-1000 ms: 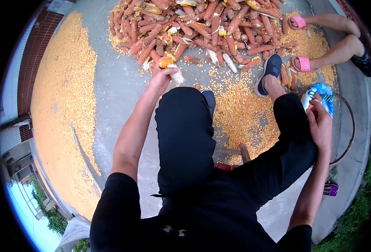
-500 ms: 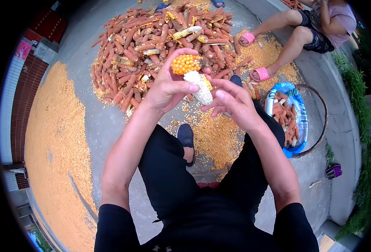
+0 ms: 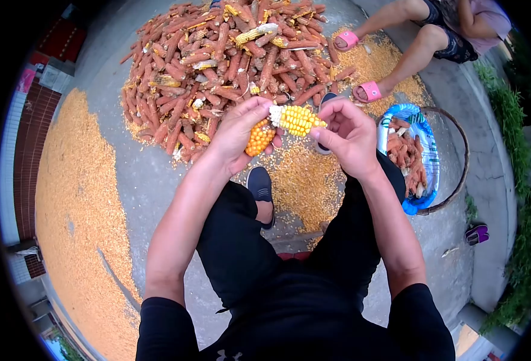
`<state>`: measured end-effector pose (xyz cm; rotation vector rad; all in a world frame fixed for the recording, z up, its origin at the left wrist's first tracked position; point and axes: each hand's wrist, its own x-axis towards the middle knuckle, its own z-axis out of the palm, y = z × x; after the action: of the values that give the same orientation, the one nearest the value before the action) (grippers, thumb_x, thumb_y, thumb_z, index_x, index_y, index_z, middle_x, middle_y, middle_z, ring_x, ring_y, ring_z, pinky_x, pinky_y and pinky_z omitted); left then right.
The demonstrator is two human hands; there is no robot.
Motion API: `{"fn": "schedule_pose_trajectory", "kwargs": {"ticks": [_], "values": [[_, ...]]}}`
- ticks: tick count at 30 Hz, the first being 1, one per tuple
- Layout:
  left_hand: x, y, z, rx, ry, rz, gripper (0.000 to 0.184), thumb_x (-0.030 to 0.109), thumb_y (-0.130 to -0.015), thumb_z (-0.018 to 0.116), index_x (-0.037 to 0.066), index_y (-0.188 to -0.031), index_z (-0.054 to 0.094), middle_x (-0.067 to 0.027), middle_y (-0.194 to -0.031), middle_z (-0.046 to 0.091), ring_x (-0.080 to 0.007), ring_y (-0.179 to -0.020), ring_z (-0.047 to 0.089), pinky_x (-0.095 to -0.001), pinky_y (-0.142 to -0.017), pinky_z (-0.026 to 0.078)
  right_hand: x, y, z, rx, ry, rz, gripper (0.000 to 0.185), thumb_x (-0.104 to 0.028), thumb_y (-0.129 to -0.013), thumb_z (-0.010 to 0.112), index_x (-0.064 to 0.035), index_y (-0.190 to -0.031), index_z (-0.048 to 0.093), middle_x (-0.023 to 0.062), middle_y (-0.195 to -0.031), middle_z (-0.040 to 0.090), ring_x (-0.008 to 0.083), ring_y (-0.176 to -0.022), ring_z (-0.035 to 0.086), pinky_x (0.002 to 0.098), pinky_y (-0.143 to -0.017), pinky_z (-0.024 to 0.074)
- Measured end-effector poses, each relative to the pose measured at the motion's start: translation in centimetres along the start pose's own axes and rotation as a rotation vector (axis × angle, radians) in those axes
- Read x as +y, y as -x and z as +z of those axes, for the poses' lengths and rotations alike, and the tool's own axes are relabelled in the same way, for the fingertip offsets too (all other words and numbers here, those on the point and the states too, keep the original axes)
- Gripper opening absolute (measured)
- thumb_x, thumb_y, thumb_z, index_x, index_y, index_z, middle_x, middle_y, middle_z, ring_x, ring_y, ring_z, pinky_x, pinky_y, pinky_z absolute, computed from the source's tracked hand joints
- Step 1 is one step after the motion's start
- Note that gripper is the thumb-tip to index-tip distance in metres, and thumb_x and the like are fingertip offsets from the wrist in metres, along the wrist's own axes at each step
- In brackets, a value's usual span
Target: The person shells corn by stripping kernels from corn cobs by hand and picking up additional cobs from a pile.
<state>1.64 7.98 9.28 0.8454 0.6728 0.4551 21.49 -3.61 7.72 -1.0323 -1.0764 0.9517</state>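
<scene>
Left hand [image 3: 241, 132]: fingers curled round a stubby ear piece [image 3: 258, 139] set with rounded, glossy deep-orange kernels, held against the palm side; thumb end at the rough white, stripped butt of a second piece, the yellow cob [image 3: 300, 121], tapered, kernels paler and in ridged rows. This cob lies crosswise between the two hands. Right hand [image 3: 352, 141]: thumb at the tapered tip, other fingers bent inward; whether they pinch the tip from behind cannot be told. Beyond the fingertips: heap of cobs [image 3: 217, 66], mostly bare, brick-red, rough cylinders, a few with yellow kernels attached. Below the fingers, toward the body: loose kernels [image 3: 304, 180], granular, scattered over smooth grey ground [image 3: 142, 180]. Well left of the left fingers: broad kernel spread [image 3: 79, 222], fine-grained, with a dark streak. Markings: pale emblem [image 3: 229, 355] on the black shirt [image 3: 295, 325], cut by the frame edge; print on the liner [image 3: 432, 162] too small to read. Container, right of the right fingers: basket [image 3: 399, 110], blue-and-white plastic sheet lining, curved brown handle [image 3: 465, 150], holding reddish stripped cobs [image 3: 407, 156]. Past the right fingers, a seated person [image 3: 413, 66] in pink sandals [image 3: 371, 91].
</scene>
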Motion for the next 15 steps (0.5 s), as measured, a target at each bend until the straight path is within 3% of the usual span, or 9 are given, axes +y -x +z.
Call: {"fn": "schedule_pose_trajectory", "kwargs": {"ticks": [3, 6, 7, 10, 11, 15], "values": [[-0.1, 0.7, 0.9, -0.096, -0.014, -0.142, 0.047, 0.049, -0.104, 0.043, 0.005, -0.112, 0.056, -0.0095, -0.076, 0.064, -0.0177, -0.055, 0.063, -0.0254, -0.042, 0.048, -0.1, -0.1, -0.4, -0.043, -0.058, 0.021, 0.032, 0.006, -0.082, 0.073, 0.0010, -0.110, 0.060, 0.0015, -0.099, 0.060, 0.0071, -0.089, 0.060, 0.0238, -0.080, 0.0517], [-0.2, 0.4, 1.0, -0.104, -0.051, -0.158, 0.052, 0.054, -0.103, 0.043, 0.005, -0.113, 0.056, -0.0093, -0.074, 0.063, -0.0168, -0.051, 0.061, -0.0256, -0.040, 0.047, 0.9, 0.1, -0.4, -0.052, -0.038, 0.048, 0.037, 0.008, -0.080, 0.073, 0.0002, -0.115, 0.062, -0.0001, -0.100, 0.055, 0.0062, -0.089, 0.056, 0.0231, -0.078, 0.0504], [-0.1, 0.7, 1.2, -0.162, -0.047, -0.116, 0.047, 0.049, -0.101, 0.052, 0.004, -0.113, 0.057, -0.0076, -0.079, 0.064, -0.0141, -0.056, 0.062, -0.0252, -0.044, 0.049, 1.0, 0.3, -0.3, -0.053, 0.005, 0.060, 0.043, 0.008, -0.079, 0.073, -0.0010, -0.119, 0.062, -0.0011, -0.098, 0.049, 0.0056, -0.089, 0.052, 0.0216, -0.077, 0.0489], [-1.2, 0.6, 2.6, -0.159, -0.202, 0.106, 0.043, 0.038, -0.098, 0.061, 0.002, -0.120, 0.054, -0.0077, -0.090, 0.064, -0.0144, -0.065, 0.063, -0.0260, -0.051, 0.052, 0.9, 0.8, 0.1, -0.068, 0.110, 0.002, 0.045, 0.009, -0.082, 0.070, 0.0014, -0.125, 0.059, -0.0018, -0.092, 0.049, 0.0059, -0.086, 0.054, 0.0213, -0.077, 0.0481], [-1.2, 0.5, 2.4, -0.175, -0.194, 0.089, 0.042, 0.025, -0.092, 0.071, 0.000, -0.121, 0.055, -0.0074, -0.098, 0.064, -0.0129, -0.071, 0.063, -0.0254, -0.056, 0.054, 1.2, 1.0, 0.3, -0.049, 0.154, -0.006, 0.045, 0.007, -0.079, 0.074, -0.0009, -0.121, 0.060, -0.0018, -0.093, 0.047, 0.0050, -0.083, 0.053, 0.0195, -0.072, 0.0488], [-1.7, 0.3, 2.2, -0.151, -0.241, 0.129, 0.036, 0.022, -0.092, 0.072, 0.000, -0.117, 0.057, -0.0070, -0.097, 0.065, -0.0110, -0.069, 0.062, -0.0240, -0.054, 0.052, 1.5, 1.7, 1.4, -0.027, -0.146, 0.147, 0.042, 0.001, -0.085, 0.075, 0.0005, -0.120, 0.052, -0.0017, -0.085, 0.050, 0.0047, -0.075, 0.054, 0.0191, -0.065, 0.0475]]}}
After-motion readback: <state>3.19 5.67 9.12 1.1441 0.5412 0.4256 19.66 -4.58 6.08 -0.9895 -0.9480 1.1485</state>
